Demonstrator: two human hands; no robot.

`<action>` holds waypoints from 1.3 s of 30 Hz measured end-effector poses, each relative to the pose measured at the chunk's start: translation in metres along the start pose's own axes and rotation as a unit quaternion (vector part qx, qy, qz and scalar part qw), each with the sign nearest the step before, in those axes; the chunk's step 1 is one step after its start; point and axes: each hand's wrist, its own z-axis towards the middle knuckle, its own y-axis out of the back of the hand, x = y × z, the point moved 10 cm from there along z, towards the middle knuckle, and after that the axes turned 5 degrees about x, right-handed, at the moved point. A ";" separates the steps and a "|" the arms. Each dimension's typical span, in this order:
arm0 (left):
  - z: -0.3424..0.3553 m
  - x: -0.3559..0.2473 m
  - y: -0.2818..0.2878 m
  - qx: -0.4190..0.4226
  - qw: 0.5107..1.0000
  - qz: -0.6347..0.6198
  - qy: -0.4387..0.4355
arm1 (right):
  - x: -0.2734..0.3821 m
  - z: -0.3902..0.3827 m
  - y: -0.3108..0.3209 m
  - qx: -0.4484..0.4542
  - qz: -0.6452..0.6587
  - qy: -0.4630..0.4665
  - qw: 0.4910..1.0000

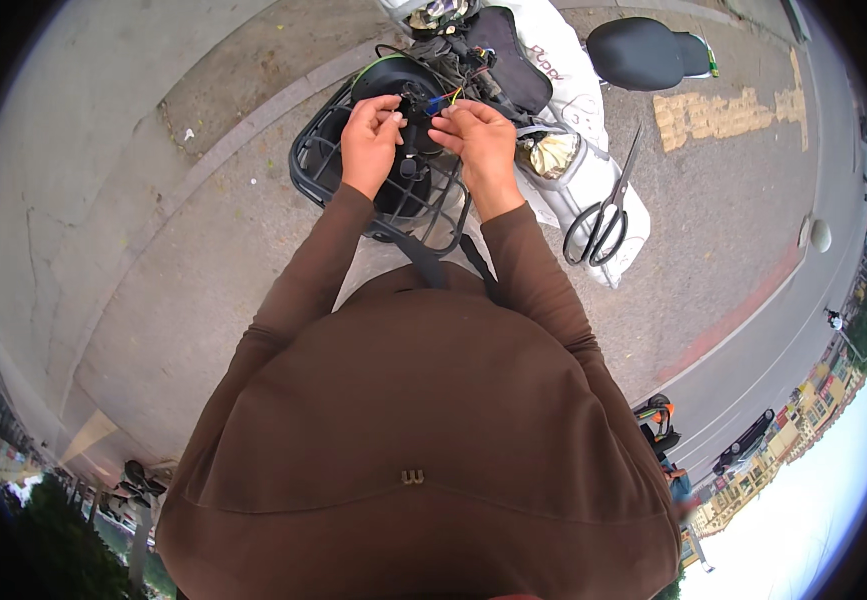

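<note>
My left hand (371,145) is closed in a pinch beside a dark wire bundle; what its fingertips hold is too small to make out. Across from it, my right hand (481,145) pinches thin coloured wires (443,99), with blue, red and yellow strands showing. Both hands are over the opened front of a scooter, above its black wire basket (303,165). Below the fingers, a small black box-shaped part (409,167) hangs in the basket area. A pair of black-handled scissors (608,212) lies to the right on a white quilted cover (625,240), apart from my hands.
A black scooter seat (636,53) is at the far right. The cover's cuff with shiny lining (553,155) lies just right of my right wrist. A dark panel (513,65) rests behind the wiring. A kerb (243,135) runs along the left, and a road (768,340) lies far right.
</note>
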 end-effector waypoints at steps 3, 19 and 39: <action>0.003 0.002 0.001 -0.031 0.999 0.030 0.001 | -0.002 0.001 -0.001 0.003 0.028 -0.034 0.999; 0.003 -0.011 -0.004 -0.009 0.996 0.074 -0.054 | -0.010 0.011 -0.011 0.006 0.069 -0.071 0.995; -0.010 -0.051 -0.048 0.013 0.929 0.284 -0.235 | -0.016 -0.005 0.010 -0.013 -0.122 0.089 0.988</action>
